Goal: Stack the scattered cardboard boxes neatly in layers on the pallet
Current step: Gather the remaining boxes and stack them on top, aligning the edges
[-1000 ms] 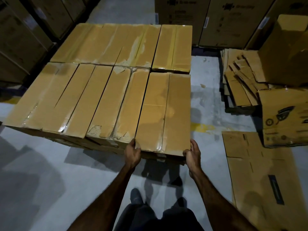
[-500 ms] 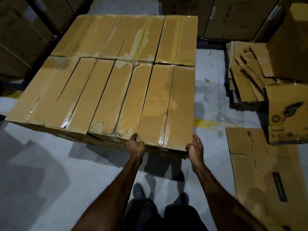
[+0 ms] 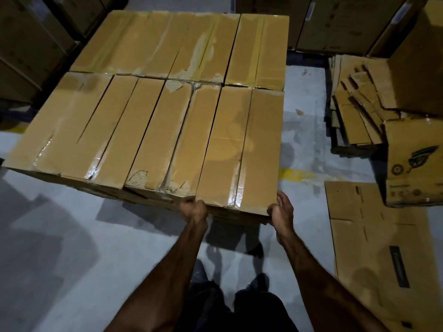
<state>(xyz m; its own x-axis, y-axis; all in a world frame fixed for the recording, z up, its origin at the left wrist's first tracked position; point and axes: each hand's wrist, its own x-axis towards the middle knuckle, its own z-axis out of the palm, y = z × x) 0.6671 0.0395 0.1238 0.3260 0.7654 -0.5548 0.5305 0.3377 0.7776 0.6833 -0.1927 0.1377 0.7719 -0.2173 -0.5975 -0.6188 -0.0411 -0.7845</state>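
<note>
Head view: I see tall stacked boxes (image 3: 28,56) at far left, then the layer of cardboard boxes (image 3: 134,121) filling the middle. My left hand (image 3: 194,210) curls round the near left corner of the rightmost box (image 3: 242,149), my right hand (image 3: 282,209) curls round its near right corner. Flattened cardboard (image 3: 374,245) lies on the floor (image 3: 60,248) at right

Under my feet the grey concrete floor (image 3: 72,236) is scuffed, with a worn yellow painted line (image 3: 296,174) just right of where I grip. Further right lies a flattened carton (image 3: 374,236), a heap of folded cardboard sheets (image 3: 354,111) beyond it. Tall stacked cartons (image 3: 342,22) wall the far side, more dark ones (image 3: 26,44) on my left. Light is dim.
</note>
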